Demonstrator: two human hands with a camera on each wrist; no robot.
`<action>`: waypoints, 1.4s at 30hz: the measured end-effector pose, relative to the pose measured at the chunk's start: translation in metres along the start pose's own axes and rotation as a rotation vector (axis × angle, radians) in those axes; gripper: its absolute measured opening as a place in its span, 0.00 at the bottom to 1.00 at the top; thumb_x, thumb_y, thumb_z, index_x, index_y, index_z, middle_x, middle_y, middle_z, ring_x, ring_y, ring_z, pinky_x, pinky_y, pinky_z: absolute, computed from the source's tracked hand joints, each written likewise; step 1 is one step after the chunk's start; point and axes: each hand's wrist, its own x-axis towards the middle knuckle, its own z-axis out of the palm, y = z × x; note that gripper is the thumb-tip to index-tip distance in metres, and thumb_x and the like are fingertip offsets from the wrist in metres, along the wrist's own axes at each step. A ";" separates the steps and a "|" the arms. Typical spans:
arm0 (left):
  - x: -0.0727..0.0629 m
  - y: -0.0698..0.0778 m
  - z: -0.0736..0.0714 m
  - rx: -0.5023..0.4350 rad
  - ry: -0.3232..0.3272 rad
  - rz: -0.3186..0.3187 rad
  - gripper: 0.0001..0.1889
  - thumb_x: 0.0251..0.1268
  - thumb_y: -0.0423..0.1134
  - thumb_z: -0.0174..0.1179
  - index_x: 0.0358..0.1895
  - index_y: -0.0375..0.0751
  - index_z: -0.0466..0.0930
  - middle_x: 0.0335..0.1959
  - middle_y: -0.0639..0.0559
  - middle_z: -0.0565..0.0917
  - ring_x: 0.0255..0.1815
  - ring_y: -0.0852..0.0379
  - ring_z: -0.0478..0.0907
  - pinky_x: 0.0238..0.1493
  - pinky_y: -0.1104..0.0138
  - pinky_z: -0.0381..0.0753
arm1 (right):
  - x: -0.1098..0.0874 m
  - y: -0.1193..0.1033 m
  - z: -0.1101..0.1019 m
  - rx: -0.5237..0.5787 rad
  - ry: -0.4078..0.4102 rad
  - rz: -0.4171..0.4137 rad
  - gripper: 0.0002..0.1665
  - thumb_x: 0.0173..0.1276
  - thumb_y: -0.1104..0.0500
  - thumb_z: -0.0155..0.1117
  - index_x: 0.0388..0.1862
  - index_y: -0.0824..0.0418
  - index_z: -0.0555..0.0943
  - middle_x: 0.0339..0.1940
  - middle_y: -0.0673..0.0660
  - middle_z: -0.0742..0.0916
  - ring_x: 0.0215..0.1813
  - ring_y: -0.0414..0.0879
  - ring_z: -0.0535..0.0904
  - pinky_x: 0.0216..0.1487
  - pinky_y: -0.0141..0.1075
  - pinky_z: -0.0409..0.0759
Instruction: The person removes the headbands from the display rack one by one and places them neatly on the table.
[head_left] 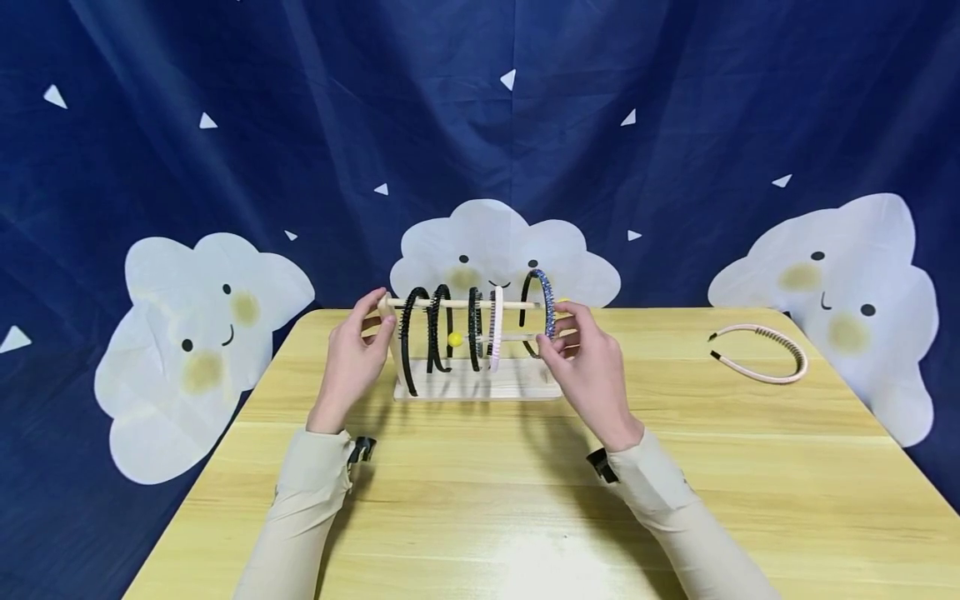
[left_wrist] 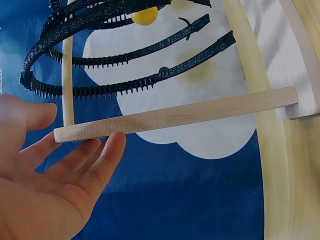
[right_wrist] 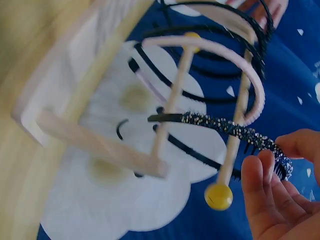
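Observation:
A wooden headband stand stands near the table's back edge, with several black headbands and a pale pink headband hanging on its upper rod. My left hand grips the top of the stand's left upright, thumb on one side and fingers against the other. At the opposite end, my right hand pinches a glittery headband between thumb and fingers. This headband loops around the upper rod, close to the yellow ball at the rod's end.
Another pale pink headband lies on the wooden table, toward the right. Behind the table hangs a dark blue curtain with clouds and small white triangles. A second yellow ball caps the lower rod.

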 end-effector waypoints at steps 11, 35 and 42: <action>0.000 0.000 0.000 0.004 0.003 0.004 0.24 0.77 0.37 0.58 0.73 0.42 0.71 0.62 0.38 0.81 0.59 0.42 0.83 0.54 0.57 0.87 | 0.009 -0.001 -0.028 -0.048 0.047 0.006 0.27 0.65 0.66 0.69 0.63 0.64 0.77 0.40 0.56 0.89 0.30 0.43 0.86 0.36 0.23 0.84; 0.002 0.000 0.002 0.000 -0.014 0.008 0.24 0.77 0.38 0.58 0.74 0.43 0.71 0.65 0.40 0.80 0.59 0.43 0.83 0.55 0.56 0.87 | 0.012 0.030 -0.099 -0.138 0.066 0.139 0.27 0.68 0.65 0.65 0.67 0.62 0.78 0.49 0.60 0.88 0.34 0.17 0.78 0.36 0.12 0.77; -0.001 0.000 0.000 0.010 -0.017 0.005 0.25 0.78 0.39 0.57 0.75 0.42 0.69 0.63 0.38 0.80 0.59 0.43 0.83 0.55 0.57 0.87 | 0.006 0.045 -0.121 -0.210 0.026 0.160 0.29 0.71 0.60 0.64 0.70 0.61 0.76 0.53 0.62 0.88 0.35 0.13 0.75 0.34 0.12 0.76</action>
